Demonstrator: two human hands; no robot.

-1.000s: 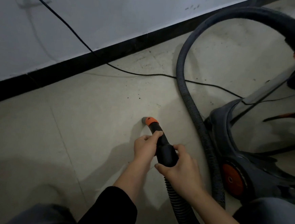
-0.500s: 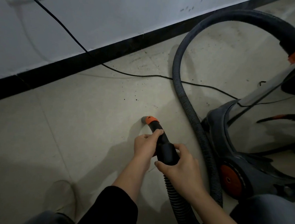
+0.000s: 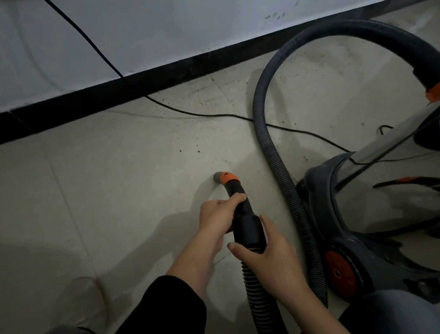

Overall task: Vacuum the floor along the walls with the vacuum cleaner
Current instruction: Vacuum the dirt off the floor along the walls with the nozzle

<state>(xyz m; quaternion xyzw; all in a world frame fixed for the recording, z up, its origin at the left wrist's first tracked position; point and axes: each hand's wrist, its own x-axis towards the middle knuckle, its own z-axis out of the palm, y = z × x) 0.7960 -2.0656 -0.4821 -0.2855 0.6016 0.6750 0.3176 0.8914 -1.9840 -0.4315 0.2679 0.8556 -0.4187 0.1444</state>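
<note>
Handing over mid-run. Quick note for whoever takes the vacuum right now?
Hands: left hand grips the handle tube behind the orange-collared nozzle; right hand grips the cuff where the hose joins.
Nozzle points at the floor, apart from the black baseboard. The vacuum cleaner sits to the right.
Done: cannot tell.
Left: dark specks between nozzle and baseboard; mind the power cord lying there.

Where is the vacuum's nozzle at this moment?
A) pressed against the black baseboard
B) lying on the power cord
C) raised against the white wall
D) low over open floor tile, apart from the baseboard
D: the nozzle sits low over the floor tile, with bare tile between it and the baseboard, while the left hand and right hand grip the hose handle.
</note>
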